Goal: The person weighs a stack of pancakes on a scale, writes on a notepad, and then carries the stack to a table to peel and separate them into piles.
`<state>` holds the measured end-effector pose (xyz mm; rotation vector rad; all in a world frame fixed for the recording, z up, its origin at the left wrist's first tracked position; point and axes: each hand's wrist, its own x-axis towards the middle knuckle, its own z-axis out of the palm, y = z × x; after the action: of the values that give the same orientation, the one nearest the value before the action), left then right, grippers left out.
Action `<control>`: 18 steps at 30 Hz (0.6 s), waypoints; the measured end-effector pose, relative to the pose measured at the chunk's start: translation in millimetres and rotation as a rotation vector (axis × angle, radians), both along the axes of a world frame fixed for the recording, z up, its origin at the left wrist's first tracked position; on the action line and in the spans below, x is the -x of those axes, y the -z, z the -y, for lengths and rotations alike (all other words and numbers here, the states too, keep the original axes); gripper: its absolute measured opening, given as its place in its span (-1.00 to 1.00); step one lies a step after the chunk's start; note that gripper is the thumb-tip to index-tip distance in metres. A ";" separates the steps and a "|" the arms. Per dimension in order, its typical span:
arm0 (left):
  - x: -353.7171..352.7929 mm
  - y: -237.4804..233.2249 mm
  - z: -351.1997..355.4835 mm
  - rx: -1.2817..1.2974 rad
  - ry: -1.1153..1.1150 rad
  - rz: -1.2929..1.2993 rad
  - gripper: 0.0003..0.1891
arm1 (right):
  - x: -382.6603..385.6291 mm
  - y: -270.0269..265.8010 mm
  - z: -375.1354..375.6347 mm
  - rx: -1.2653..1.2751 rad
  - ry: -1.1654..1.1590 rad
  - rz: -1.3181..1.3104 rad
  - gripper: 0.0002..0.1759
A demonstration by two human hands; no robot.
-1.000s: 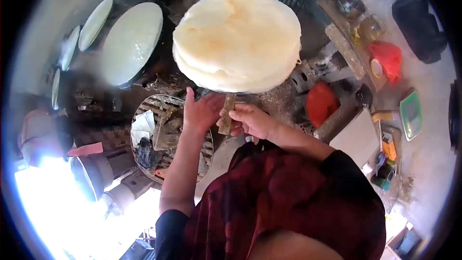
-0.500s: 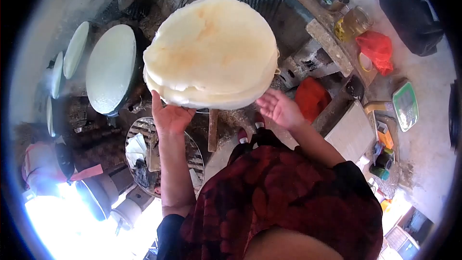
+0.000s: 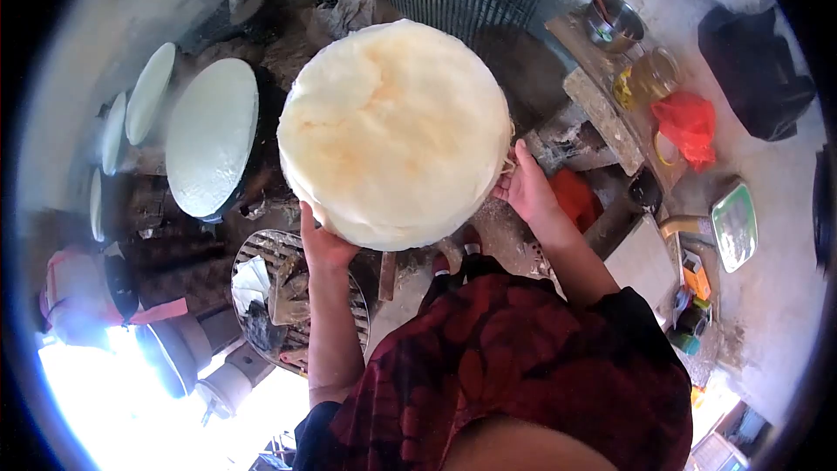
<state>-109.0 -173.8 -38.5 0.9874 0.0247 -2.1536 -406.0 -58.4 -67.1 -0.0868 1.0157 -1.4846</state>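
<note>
A thick stack of large, thin round pancakes (image 3: 397, 135), cream-coloured with brownish patches on top, is held up in front of me. My left hand (image 3: 326, 244) grips its near left edge, thumb up along the side and the other fingers hidden beneath. At the right edge, my right hand (image 3: 526, 187) holds the stack with the thumb raised and the fingers partly tucked under the rim. Ragged thin edges of the layers show beside the right fingers.
Round pale griddles (image 3: 212, 138) stand at the left, with steam near them. Below my left forearm is a round slatted stand (image 3: 296, 331) bearing papers. On the right, a ledge holds a metal pot (image 3: 614, 24), a glass jar (image 3: 654, 74) and a red bag (image 3: 686, 126).
The stack has come lower and slightly right, and its top now faces me more squarely. My right hand has moved up from below onto its right edge; the left still supports it.
</note>
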 end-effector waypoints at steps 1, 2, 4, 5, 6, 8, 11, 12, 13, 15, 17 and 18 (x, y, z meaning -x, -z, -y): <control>-2.8 6.1 0.1 0.001 -0.006 -0.011 -0.29 | 1.7 -3.0 3.5 -0.011 -0.005 -0.022 -0.46; -4.6 10.4 0.2 0.004 -0.004 -0.009 -0.30 | 3.3 -4.8 6.3 -0.022 -0.008 -0.043 -0.42; -6.1 17.5 0.1 0.011 0.010 -0.007 -0.31 | 8.4 -0.3 10.4 -0.034 -0.024 -0.061 -0.42; -6.6 22.0 0.2 0.021 0.010 0.013 -0.32 | 10.9 2.8 11.6 -0.040 -0.029 -0.072 -0.43; -4.9 22.9 0.0 0.031 0.011 0.032 -0.32 | 12.7 5.1 12.2 -0.050 -0.052 -0.057 -0.45; -0.6 20.0 -2.3 0.083 0.018 0.057 -0.39 | 15.3 12.1 12.9 -0.063 -0.042 -0.044 -0.45; -1.5 27.1 -2.9 0.098 -0.021 0.050 -0.41 | 13.4 13.9 14.6 -0.140 -0.006 -0.081 -0.46; -3.1 34.0 -2.6 0.139 -0.028 0.063 -0.42 | 12.4 13.8 14.2 -0.177 0.012 -0.102 -0.47; -4.0 40.7 -2.6 0.155 -0.024 0.075 -0.40 | 12.2 15.8 14.1 -0.168 0.011 -0.089 -0.47; -3.4 40.6 -2.2 0.194 -0.019 0.100 -0.37 | 12.7 16.8 15.2 -0.144 0.007 -0.064 -0.46; 2.5 26.5 -6.3 0.154 -0.045 0.154 -0.37 | 7.9 9.4 10.1 -0.117 0.046 -0.067 -0.45; 2.8 26.5 -6.7 0.170 -0.047 0.146 -0.36 | 2.7 5.9 7.0 -0.100 0.051 -0.064 -0.45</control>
<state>-111.8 -167.1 -65.0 1.0313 -0.2006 -1.9997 -408.7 -65.4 -73.0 -0.0376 1.1495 -1.4822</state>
